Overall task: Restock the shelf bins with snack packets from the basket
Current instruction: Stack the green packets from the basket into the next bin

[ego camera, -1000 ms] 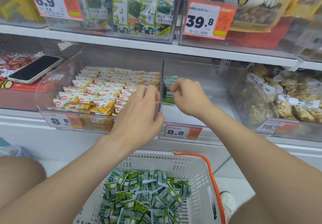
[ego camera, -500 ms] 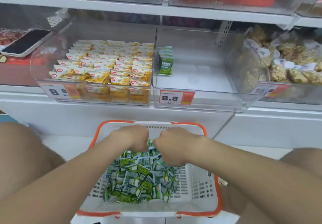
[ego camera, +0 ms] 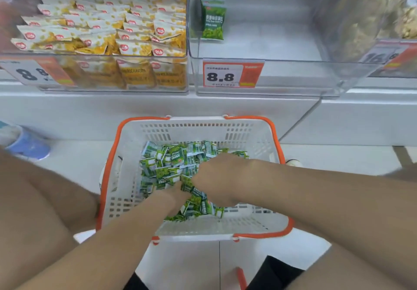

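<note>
So, from the head camera, what are the hands doing?

Both are reaching down into the basket (ego camera: 248, 131), which is sitting on the floor in the centre of the frame. The left hand (ego camera: 173, 196) and the right hand (ego camera: 216, 176) are digging side by side into the heap of green packets (ego camera: 167, 163) lying inside it.

Are they gripping anything?

I cannot tell. The fingertips of both hands are going down among the packets, which are hiding them. The right hand's knuckles are bending downward, and nothing more is showing.

And what is the shelf looking like?

The middle bin (ego camera: 282, 75), at upper centre behind the 8.8 price tag (ego camera: 232, 74), is holding only a short standing row (ego camera: 213, 18) of the same green snack, pressed against its left wall. Most of its floor is showing bare. The yellow packets (ego camera: 108, 30) are filling the bin at upper left, so that one is looking stocked.

How far along is the job, then?

I am judging it as barely begun for the green line. A few packets are standing in place, while the large heap is waiting in the basket.

What is the next move calling for?

I am guessing here: lifting a handful up to the middle bin and lining it up beside the standing row.
</note>
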The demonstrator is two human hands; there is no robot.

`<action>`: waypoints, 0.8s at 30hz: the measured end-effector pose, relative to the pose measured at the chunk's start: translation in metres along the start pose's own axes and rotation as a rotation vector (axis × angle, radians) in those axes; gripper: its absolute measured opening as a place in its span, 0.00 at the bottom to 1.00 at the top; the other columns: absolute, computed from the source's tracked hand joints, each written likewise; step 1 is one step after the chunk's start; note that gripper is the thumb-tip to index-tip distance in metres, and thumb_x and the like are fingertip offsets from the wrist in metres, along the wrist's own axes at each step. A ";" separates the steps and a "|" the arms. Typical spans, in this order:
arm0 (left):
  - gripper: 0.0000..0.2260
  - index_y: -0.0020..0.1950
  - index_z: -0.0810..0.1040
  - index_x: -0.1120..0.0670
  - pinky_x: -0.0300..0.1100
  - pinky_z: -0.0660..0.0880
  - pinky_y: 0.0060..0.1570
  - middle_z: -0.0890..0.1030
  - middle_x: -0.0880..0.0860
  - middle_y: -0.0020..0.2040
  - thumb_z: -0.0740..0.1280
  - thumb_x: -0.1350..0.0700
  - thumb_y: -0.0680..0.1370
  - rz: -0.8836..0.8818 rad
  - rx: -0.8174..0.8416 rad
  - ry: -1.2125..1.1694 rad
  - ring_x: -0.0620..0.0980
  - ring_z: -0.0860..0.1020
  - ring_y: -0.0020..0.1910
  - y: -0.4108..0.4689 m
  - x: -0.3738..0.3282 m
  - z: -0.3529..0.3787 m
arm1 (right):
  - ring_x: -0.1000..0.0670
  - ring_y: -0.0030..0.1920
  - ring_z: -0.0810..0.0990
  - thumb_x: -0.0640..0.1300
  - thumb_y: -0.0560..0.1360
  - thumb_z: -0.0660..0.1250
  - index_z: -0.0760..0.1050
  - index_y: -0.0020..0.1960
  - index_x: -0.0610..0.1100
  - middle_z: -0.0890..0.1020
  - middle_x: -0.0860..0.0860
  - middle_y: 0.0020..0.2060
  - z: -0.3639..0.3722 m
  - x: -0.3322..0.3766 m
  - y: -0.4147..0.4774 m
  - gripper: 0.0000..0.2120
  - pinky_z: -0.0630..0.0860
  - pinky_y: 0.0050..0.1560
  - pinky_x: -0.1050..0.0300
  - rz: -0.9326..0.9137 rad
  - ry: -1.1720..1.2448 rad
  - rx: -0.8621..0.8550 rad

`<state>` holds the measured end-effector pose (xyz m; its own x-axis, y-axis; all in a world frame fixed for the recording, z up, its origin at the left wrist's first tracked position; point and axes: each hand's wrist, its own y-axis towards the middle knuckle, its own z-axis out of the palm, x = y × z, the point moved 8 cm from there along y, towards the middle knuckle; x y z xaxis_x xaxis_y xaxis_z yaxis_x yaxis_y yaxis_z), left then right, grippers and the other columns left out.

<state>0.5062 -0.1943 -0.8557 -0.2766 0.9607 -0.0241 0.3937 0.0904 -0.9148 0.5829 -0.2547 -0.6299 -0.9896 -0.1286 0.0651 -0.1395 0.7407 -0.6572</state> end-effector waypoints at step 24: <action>0.14 0.60 0.78 0.44 0.54 0.77 0.49 0.80 0.56 0.54 0.71 0.52 0.75 0.379 -0.617 -0.821 0.56 0.80 0.48 -0.148 -0.014 -0.178 | 0.43 0.41 0.74 0.44 0.79 0.65 0.69 0.45 0.45 0.70 0.49 0.39 -0.089 -0.077 -0.072 0.07 0.71 0.35 0.55 0.344 0.122 -0.286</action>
<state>0.6080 -0.1745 -0.6480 -0.4545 0.5071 -0.7323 0.8847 0.1613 -0.4373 0.6659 -0.2397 -0.5209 -0.9746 0.2229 -0.0211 0.2106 0.8810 -0.4236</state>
